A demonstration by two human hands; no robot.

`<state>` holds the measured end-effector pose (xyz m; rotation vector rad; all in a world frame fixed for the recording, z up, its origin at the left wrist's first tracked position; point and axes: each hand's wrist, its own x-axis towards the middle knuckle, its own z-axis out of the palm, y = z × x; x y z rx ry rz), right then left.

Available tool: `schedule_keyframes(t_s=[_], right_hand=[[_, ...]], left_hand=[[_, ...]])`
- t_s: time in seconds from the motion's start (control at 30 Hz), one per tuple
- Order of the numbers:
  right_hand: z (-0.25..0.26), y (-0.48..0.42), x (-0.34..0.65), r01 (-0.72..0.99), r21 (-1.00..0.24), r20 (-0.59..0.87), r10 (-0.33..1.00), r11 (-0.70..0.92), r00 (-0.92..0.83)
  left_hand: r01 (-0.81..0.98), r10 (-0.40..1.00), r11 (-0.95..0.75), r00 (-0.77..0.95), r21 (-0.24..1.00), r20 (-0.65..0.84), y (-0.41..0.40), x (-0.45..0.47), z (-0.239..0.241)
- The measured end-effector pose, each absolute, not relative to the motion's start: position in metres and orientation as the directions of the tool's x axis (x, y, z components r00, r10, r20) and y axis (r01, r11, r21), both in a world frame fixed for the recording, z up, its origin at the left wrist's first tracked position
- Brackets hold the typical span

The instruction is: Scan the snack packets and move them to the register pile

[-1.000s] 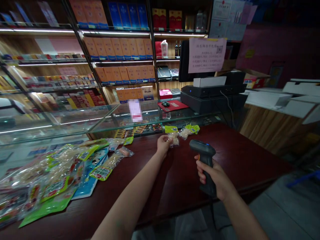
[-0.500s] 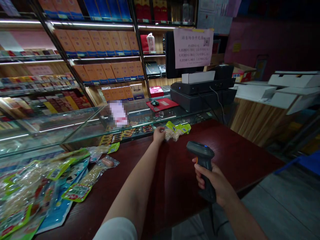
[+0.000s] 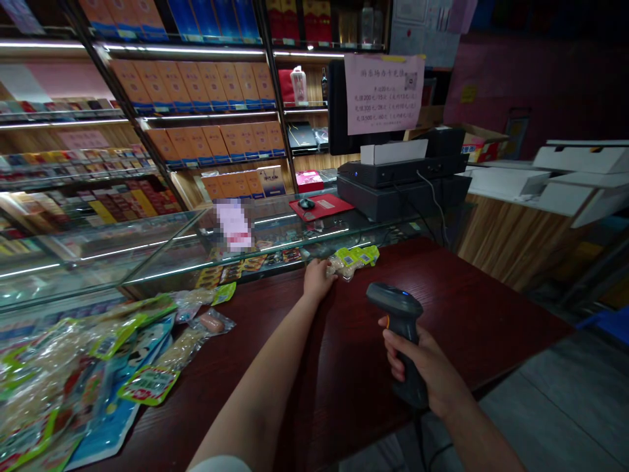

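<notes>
My right grip [image 3: 422, 367] clamps the scanner [image 3: 400, 314]; the snack packets [image 3: 351, 260] lie just beyond it, crosswise, touching my left grip [image 3: 318, 278], whose closure I cannot tell.

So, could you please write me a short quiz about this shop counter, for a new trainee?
1. Which thing does the right hand hold? A) steel scissors B) dark grey handheld barcode scanner C) white mug
2. True or false: the left hand holds a second scanner.
3. Fill in: the left hand touches small clear snack packets with ___ labels, lying on the dark red wooden counter.
Key: 1 B; 2 false; 3 yellow-green.
</notes>
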<state>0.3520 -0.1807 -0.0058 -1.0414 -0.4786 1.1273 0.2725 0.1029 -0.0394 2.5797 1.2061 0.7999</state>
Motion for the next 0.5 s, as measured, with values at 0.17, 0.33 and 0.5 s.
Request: schedule_keyframes(t_s=[0.17,0.33,0.5], right_hand=[[-0.006,-0.183,0.347,-0.499,-0.864,-0.166,0.898,0.066,0.406],[-0.002,-0.184,0.336,-0.485,-0.873,-0.160,0.910,0.051,0.384],[0.003,-0.183,0.311,-0.474,-0.880,-0.142,0.934,0.033,0.328]], left_hand=[[0.643,0.773,-0.633,0.495,0.432,0.396,0.103,0.271,-0.040],[0.598,0.743,-0.668,0.511,0.443,0.432,0.088,0.248,-0.036],[0.552,0.759,-0.651,0.476,0.520,0.445,0.061,0.202,-0.032]])
